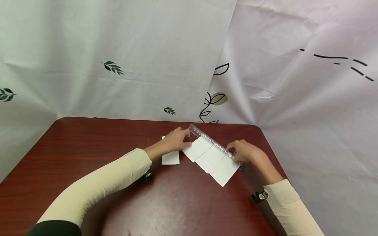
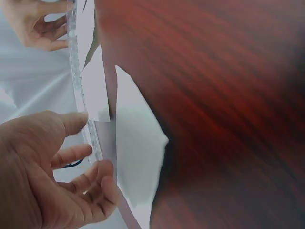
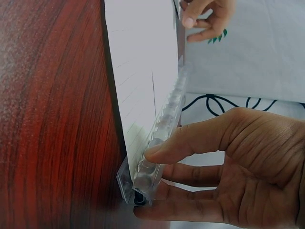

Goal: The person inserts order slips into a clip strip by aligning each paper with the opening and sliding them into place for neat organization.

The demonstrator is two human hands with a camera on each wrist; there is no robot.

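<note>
A clear plastic strip [image 1: 217,144] with a row of round bumps lies slantwise on the table. Three white ruled sheets [image 1: 210,159] are lined up side by side along its near edge. My right hand [image 1: 245,151] grips the strip's right end; in the right wrist view the thumb presses its top and the fingers pass behind. My left hand [image 1: 176,140] is at the strip's left end, fingers loosely bent, a gap between thumb and fingers. In the left wrist view no thing shows pinched in it. Another white sheet [image 1: 170,158] lies partly hidden under the left forearm.
The dark red wooden table [image 1: 153,203] has rounded far corners. White cloth [image 1: 133,49] with leaf prints hangs behind it and along its right side. Small dark devices [image 1: 260,196] are worn at both wrists.
</note>
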